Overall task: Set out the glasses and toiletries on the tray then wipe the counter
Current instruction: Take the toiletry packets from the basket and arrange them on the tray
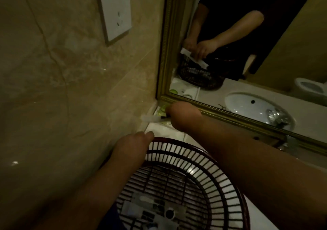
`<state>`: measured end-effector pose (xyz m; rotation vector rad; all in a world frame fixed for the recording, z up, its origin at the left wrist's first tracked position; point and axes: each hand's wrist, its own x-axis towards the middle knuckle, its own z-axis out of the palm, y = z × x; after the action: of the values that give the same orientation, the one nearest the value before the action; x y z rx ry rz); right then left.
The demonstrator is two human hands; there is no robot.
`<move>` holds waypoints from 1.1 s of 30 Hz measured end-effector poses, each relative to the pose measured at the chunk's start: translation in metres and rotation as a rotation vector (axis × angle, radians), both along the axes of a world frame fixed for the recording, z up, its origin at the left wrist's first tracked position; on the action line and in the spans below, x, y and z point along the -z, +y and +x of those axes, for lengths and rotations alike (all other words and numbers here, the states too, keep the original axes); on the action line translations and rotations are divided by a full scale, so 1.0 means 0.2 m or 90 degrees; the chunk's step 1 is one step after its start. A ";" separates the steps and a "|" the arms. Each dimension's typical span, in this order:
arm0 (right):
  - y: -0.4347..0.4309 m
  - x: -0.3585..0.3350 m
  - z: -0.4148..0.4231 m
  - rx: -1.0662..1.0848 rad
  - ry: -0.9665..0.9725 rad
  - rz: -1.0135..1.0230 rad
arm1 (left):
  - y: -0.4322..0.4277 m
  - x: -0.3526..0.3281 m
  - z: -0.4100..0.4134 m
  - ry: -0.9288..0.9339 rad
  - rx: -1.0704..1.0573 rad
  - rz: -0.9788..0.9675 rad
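Right hand pinches a slim white packet over the corner tray; left hand, fingers curled, steadies the basket. Best laid flat, clear of the glasses.

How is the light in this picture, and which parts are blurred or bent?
Head view: dim, warm light; small glare spots on the wall tiles; the right hand and the pale packet it holds are smeared; the mirror frame leans and bends from the wide lens; the basket stays fairly sharp.
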<state>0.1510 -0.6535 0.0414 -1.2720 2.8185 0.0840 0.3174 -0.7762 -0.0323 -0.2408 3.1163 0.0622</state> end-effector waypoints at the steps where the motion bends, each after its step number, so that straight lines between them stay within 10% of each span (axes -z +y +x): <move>1: -0.02 0.05 -0.03 -0.029 -0.003 0.027 | 0.00 0.00 0.00 -0.001 -0.006 0.000; 23: -0.40 0.78 -0.30 -0.138 -0.313 0.089 | 0.01 0.03 0.04 0.182 -0.002 0.044; 33: -0.29 0.59 -0.29 -0.045 -0.427 0.000 | 0.02 -0.01 0.01 0.041 -0.070 0.002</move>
<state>0.0929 -0.7122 -0.0769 -1.1253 2.1997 -0.2847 0.3190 -0.7723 -0.0307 -0.4180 3.1634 0.0780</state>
